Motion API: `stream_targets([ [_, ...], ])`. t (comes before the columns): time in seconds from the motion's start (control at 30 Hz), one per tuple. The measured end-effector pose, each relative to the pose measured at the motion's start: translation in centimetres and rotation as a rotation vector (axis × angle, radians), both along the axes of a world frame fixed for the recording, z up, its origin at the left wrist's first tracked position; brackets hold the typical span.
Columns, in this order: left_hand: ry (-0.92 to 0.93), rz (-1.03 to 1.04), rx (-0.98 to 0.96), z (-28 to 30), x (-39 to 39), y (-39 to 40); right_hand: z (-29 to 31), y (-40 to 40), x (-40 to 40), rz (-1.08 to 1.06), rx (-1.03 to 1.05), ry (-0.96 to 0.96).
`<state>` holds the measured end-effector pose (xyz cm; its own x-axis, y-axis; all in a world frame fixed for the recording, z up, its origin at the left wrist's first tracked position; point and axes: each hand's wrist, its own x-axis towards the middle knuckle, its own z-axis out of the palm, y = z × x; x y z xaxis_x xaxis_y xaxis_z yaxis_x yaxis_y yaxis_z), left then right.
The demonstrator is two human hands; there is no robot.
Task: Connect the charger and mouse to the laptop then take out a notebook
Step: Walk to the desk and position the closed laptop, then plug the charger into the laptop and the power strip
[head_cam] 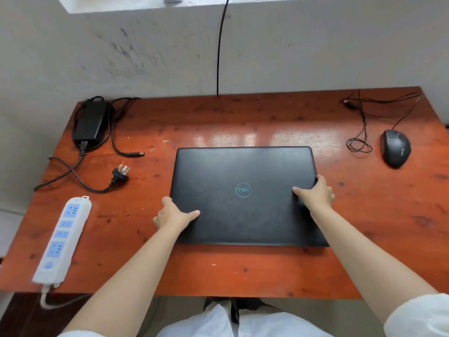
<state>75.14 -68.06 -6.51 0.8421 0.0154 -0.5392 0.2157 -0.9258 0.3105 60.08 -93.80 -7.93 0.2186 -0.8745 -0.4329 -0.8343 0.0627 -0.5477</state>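
Fingers of both hands hidden under laptop (245,195) edges; left hand (173,215) and right hand (315,194) grip it, thumbs on lid. One charger (91,121), one mouse (396,148).

Just one camera here, worn on the head, looking forward and steeply down at the desk (243,271) from close above. The wall sits behind the desk's far edge.

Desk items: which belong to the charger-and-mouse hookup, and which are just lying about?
Job:
laptop, closed, left hand and right hand gripping its sides
charger, unplugged
mouse, cable loose
power strip

Lying about:
black cable down the wall

No notebook visible.
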Motion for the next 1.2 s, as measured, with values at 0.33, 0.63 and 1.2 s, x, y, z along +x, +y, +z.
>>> stream_targets([
  [0.33,-0.008,0.004,-0.014,-0.2,0.0,0.4,0.1,0.3,0.0,0.053,0.008,0.037],
  [0.63,-0.159,-0.181,0.067,0.7,1.7,2.5,0.5,7.4,5.3,0.63,-0.315,0.1],
  [1.2,-0.262,-0.518,-0.037,-1.4,19.6,12.8,-1.5,19.5,20.8,0.74,-0.544,0.051],
])
